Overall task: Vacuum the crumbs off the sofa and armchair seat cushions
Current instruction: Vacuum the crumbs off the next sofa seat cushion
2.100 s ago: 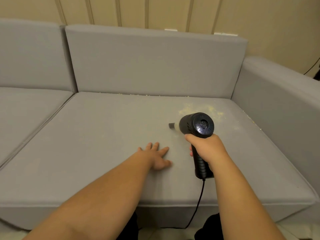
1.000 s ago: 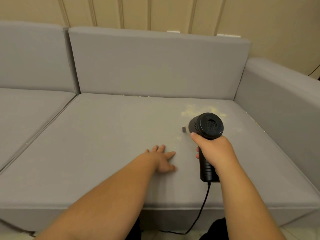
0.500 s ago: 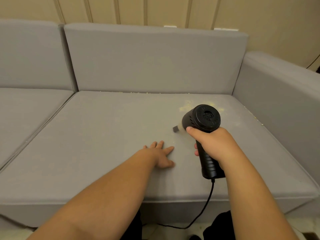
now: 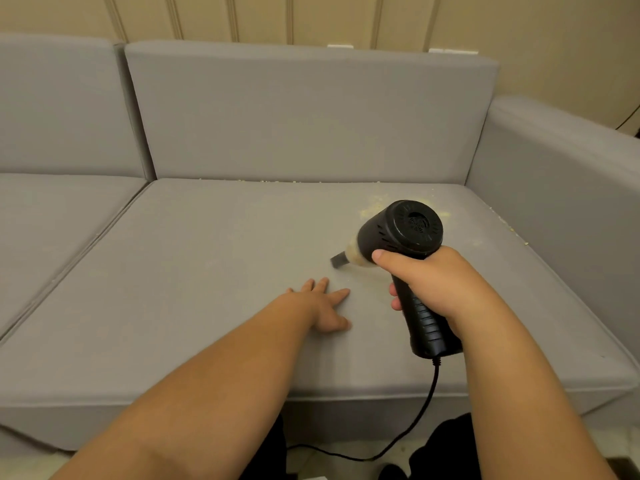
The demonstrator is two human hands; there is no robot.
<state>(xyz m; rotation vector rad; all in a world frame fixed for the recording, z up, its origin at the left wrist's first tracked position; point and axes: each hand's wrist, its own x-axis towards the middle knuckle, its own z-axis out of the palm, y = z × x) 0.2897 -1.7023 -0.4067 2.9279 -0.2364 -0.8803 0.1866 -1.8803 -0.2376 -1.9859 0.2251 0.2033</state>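
Mid-vacuuming: right hand (image 4: 440, 282) wrapped around handheld vacuum (image 4: 401, 233), nozzle on seat cushion (image 4: 207, 271) near centre. Left hand (image 4: 322, 306) flat, fingers spread. Next: sweep toward crumbs (image 4: 370, 209) at back-right corner.

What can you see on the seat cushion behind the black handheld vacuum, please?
Behind the vacuum, pale yellow crumbs lie on the grey seat cushion, with more along the back seam. The vacuum's body covers part of the patch, so its full extent cannot be seen.
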